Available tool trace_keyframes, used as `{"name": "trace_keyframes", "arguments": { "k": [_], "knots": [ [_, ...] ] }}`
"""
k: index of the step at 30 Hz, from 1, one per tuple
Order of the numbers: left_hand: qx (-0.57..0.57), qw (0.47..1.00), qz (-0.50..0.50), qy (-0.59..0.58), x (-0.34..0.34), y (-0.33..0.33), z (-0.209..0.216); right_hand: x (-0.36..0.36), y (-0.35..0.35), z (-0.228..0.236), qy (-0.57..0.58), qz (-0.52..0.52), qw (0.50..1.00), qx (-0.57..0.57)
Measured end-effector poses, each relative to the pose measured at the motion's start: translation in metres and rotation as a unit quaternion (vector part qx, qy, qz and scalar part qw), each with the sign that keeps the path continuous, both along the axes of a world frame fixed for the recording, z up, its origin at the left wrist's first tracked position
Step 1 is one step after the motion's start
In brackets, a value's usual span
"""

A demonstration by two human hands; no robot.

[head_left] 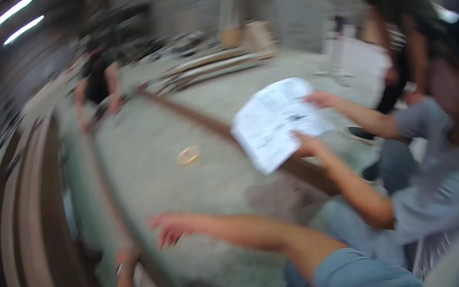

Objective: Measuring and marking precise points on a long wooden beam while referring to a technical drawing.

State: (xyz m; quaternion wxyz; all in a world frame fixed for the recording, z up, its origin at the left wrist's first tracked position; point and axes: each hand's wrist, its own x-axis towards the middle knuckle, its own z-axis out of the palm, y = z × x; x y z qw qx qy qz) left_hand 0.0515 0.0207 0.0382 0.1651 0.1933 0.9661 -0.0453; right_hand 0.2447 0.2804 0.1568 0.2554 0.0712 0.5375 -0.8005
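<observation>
My left hand (127,256), with a band at its wrist, is closed on the edge of a long brown beam (111,204). The beam runs away from me, and at its far end a person in black (96,83) bends with hands low near it. Out over the floor, right of the beam, reaches my right hand (175,227), its fingers spread and holding nothing, blurred by motion. To my right, a person in a light shirt (445,172) holds a white printed sheet (270,123) in both hands.
A second long brown beam (196,116) passes behind the sheet. On the floor lies a yellow ring (188,155), perhaps a tape roll. Several long beams (30,230) lie along the left. More lengths (207,67) are stacked farther back. Another person (404,7) leans in at far right.
</observation>
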Motion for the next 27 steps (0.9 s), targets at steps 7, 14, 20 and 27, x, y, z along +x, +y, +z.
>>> {"name": "trace_keyframes", "arguments": {
  "k": [7, 14, 20, 27],
  "knots": [
    [0.073, 0.994, 0.081, 0.029, 0.045, 0.008, 0.052, -0.003, 0.039, 0.013, 0.04, -0.037, 0.998, 0.042],
    [-0.001, 1.0, -0.008, 0.022, 0.022, 0.004, 0.022, 0.034, 0.195, 0.028, 0.017, -0.563, 0.826, -0.002],
    [0.083, 0.993, 0.085, 0.027, -0.017, -0.004, -0.012, 0.057, 0.179, 0.117, 0.262, -0.318, 0.905, -0.106],
    [0.043, 0.997, 0.022, -0.052, -0.018, -0.003, -0.004, 0.051, 0.171, 0.072, 0.116, -0.402, 0.889, 0.186]
  ]
}}
